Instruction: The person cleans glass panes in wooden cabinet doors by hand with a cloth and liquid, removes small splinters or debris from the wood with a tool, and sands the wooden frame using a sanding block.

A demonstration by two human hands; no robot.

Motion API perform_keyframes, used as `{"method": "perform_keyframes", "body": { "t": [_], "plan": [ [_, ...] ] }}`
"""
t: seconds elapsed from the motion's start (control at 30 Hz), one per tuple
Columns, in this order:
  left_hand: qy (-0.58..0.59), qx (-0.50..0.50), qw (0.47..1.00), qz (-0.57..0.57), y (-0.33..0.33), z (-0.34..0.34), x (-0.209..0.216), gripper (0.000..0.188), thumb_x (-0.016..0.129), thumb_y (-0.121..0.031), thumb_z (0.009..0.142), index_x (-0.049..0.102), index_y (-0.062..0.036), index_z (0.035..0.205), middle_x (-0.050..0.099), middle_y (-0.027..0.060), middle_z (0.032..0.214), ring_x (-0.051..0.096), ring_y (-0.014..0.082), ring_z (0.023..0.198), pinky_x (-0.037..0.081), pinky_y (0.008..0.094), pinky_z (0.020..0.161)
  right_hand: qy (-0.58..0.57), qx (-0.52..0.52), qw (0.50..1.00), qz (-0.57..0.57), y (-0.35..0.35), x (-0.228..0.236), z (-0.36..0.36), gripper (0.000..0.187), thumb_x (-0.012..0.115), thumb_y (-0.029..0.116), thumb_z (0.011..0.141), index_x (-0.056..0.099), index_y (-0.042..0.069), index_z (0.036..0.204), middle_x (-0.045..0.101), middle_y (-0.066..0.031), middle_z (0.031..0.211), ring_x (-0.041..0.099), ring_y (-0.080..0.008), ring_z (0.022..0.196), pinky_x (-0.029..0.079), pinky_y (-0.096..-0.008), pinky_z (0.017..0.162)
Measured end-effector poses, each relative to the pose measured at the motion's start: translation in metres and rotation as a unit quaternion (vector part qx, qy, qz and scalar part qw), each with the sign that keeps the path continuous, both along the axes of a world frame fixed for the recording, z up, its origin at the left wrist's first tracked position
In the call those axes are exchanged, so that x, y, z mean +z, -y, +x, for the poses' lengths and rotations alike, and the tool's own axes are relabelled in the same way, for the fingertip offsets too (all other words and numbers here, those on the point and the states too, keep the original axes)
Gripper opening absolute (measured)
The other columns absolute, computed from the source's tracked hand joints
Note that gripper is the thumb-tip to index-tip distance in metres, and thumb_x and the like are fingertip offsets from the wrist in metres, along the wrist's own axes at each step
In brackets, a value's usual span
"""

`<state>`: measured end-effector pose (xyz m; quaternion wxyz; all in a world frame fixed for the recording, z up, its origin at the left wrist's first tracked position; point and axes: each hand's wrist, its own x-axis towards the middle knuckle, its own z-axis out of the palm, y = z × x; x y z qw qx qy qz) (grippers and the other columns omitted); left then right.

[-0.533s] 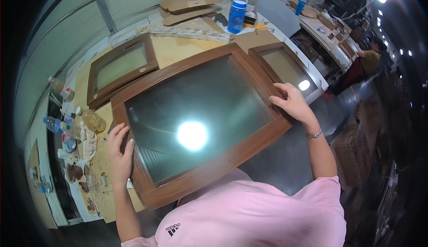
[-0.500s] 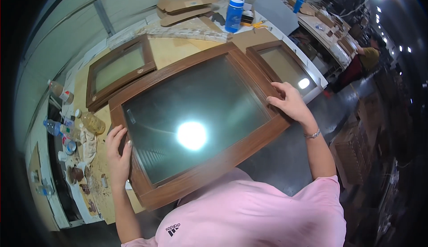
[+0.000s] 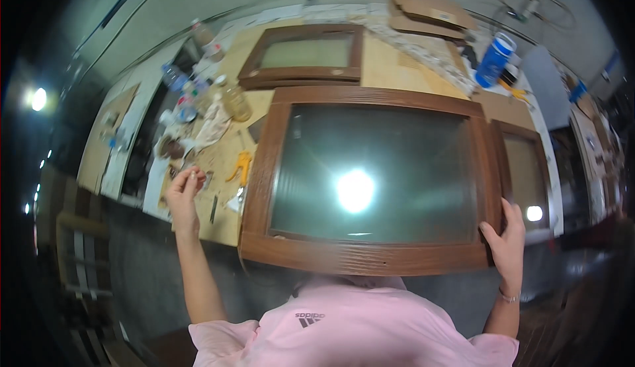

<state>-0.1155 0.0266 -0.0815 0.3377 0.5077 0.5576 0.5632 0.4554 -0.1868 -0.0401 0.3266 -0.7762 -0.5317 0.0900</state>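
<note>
Right hand (image 3: pixel 508 244): fingers gripping wood-framed glass panel (image 3: pixel 397 162); left hand (image 3: pixel 184 201) near bench (image 3: pixel 225 229), fingers bent, hold unclear

There are three brown glazed frames (image 3: pixel 370 257), toward the front, far and right edges of the worktop (image 3: pixel 383 72), one blue bottle (image 3: pixel 494 62) near its far right corner and two hands (image 3: pixel 184 196) by its front edge

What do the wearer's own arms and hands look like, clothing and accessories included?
Short, pale pink fabric sleeves leave both forearms uncovered. The left hand and right hand are gloveless. A thin, silvery band circles the right wrist; none shows on the left.
</note>
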Motion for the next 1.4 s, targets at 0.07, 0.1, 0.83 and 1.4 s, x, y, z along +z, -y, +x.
{"method": "perform_keyframes", "body": {
  "t": [0.07, 0.1, 0.83, 1.4],
  "plan": [
    [0.003, 0.023, 0.999, -0.031, 0.03, -0.012, -0.014, 0.018, 0.061, -0.009, 0.098, 0.069, 0.0037, 0.108, 0.071, 0.0065, 0.093, 0.066, 0.0124, 0.084, 0.053, 0.0246, 0.078, -0.013, -0.016, 0.998, -0.058, 0.0, 0.011, -0.008, 0.056, 0.072, 0.008, 0.075, 0.055, -0.01, 0.125, 0.053, -0.0167, 0.102, 0.056, -0.0315, 0.095, 0.045, -0.0362, 0.088],
    [-0.007, 0.031, 0.998, -0.057, 0.044, -0.017, -0.021, 0.018, 0.061, -0.009, 0.098, 0.069, 0.0037, 0.108, 0.071, 0.0065, 0.093, 0.066, 0.0122, 0.084, 0.053, 0.0244, 0.078, -0.007, -0.007, 0.999, -0.053, -0.001, 0.008, -0.009, 0.056, 0.072, 0.008, 0.075, 0.055, -0.01, 0.125, 0.053, -0.0165, 0.102, 0.056, -0.0311, 0.095, 0.045, -0.0361, 0.087],
    [-0.409, 0.092, 0.898, -0.133, -0.082, -0.005, -0.171, 0.049, 0.062, -0.03, 0.091, 0.052, -0.0023, 0.13, 0.068, 0.0235, 0.107, 0.067, 0.042, 0.092, 0.053, 0.0472, 0.08, 0.151, -0.091, 0.984, 0.008, -0.002, -0.013, -0.041, 0.049, 0.063, 0.012, 0.085, 0.052, -0.008, 0.129, 0.053, -0.0231, 0.109, 0.056, -0.0423, 0.102, 0.047, -0.0441, 0.088],
    [-0.579, -0.221, 0.784, 0.022, 0.048, -0.008, 0.078, 0.039, 0.067, -0.019, 0.09, 0.053, -0.0066, 0.124, 0.063, 0.0223, 0.074, 0.061, 0.0448, 0.069, 0.046, 0.0522, 0.063, 0.16, -0.117, 0.98, 0.013, -0.002, -0.017, -0.04, 0.048, 0.064, 0.018, 0.085, 0.056, -0.005, 0.127, 0.056, -0.0207, 0.11, 0.059, -0.0417, 0.101, 0.049, -0.0451, 0.087]
  ]
}}
